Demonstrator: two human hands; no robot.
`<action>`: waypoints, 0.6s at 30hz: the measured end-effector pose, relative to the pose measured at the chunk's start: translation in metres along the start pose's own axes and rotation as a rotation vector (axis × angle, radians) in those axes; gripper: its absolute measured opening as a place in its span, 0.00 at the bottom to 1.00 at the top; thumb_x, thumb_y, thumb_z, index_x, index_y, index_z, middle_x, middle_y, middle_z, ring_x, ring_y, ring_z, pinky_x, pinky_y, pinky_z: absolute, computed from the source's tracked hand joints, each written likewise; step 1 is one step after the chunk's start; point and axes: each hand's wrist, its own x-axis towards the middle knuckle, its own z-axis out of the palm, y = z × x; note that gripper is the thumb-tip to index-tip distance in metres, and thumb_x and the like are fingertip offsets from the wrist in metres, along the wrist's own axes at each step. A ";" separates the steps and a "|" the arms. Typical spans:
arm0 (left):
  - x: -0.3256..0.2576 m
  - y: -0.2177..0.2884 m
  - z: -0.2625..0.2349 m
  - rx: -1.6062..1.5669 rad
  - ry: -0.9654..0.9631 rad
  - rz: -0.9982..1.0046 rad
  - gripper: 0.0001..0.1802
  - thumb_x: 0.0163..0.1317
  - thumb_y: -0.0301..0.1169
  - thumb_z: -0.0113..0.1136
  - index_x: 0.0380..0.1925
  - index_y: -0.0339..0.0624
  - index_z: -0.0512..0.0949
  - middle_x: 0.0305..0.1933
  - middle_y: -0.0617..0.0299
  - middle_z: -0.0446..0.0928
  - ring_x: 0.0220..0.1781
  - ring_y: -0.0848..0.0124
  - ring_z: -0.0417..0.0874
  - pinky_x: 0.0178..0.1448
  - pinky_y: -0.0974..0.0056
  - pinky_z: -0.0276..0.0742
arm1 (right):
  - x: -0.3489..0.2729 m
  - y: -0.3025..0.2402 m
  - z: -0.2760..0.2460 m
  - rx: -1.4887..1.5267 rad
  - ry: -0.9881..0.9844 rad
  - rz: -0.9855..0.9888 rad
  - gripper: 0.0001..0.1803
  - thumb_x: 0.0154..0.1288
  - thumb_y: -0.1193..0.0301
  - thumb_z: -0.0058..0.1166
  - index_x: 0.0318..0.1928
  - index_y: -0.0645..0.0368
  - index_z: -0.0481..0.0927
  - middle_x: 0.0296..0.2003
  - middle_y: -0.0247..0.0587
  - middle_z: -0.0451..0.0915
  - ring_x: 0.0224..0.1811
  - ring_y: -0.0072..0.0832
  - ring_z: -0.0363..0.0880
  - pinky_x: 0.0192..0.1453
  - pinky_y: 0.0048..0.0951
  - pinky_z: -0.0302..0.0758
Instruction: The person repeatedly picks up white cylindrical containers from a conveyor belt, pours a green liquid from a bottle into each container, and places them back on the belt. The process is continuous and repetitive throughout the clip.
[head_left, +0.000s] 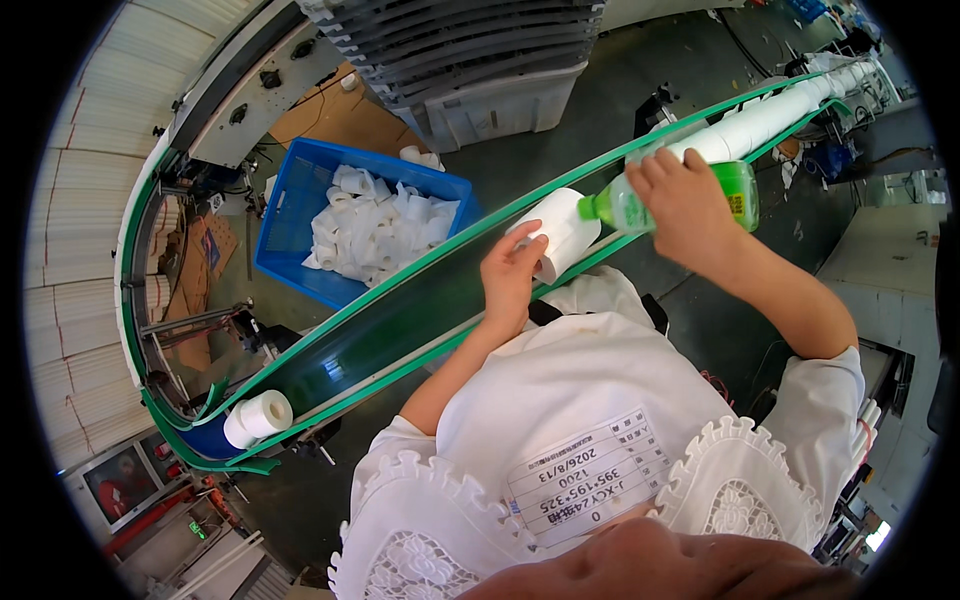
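Observation:
My left hand (512, 275) rests on a white paper roll (560, 232) that lies on the green-edged conveyor belt (390, 320). My right hand (682, 200) grips a green plastic bottle (690, 198) with a green cap, held sideways just above the belt, its cap close to the roll. Behind the bottle a long row of white rolls (770, 115) runs up the belt to the far right. Another white roll (260, 416) sits at the belt's lower left end.
A blue crate (290, 215) full of white paper scraps stands on the floor beyond the belt. A grey machine housing (480, 60) is at the top centre. Stacked pale panels (90, 200) line the left side. A white paper label (590, 475) hangs on my white top.

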 end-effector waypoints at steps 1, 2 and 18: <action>0.001 -0.001 0.000 0.018 0.003 -0.001 0.16 0.66 0.25 0.63 0.54 0.37 0.80 0.43 0.60 0.82 0.41 0.75 0.81 0.46 0.67 0.79 | 0.000 -0.009 -0.005 0.041 0.005 -0.028 0.27 0.42 0.74 0.63 0.48 0.63 0.76 0.40 0.39 0.76 0.49 0.33 0.73 0.51 0.32 0.66; 0.000 0.000 0.001 0.014 0.011 -0.002 0.16 0.65 0.25 0.63 0.54 0.37 0.80 0.43 0.61 0.82 0.41 0.75 0.81 0.46 0.67 0.79 | 0.001 -0.018 -0.009 0.083 0.010 -0.056 0.27 0.42 0.75 0.63 0.49 0.63 0.76 0.41 0.39 0.75 0.49 0.33 0.73 0.51 0.33 0.66; -0.005 0.006 -0.009 -0.105 0.101 -0.041 0.17 0.65 0.27 0.64 0.53 0.41 0.80 0.46 0.61 0.81 0.44 0.74 0.82 0.49 0.67 0.79 | -0.002 0.002 0.010 0.266 0.120 0.071 0.37 0.36 0.74 0.68 0.55 0.61 0.75 0.42 0.39 0.76 0.49 0.36 0.74 0.51 0.35 0.68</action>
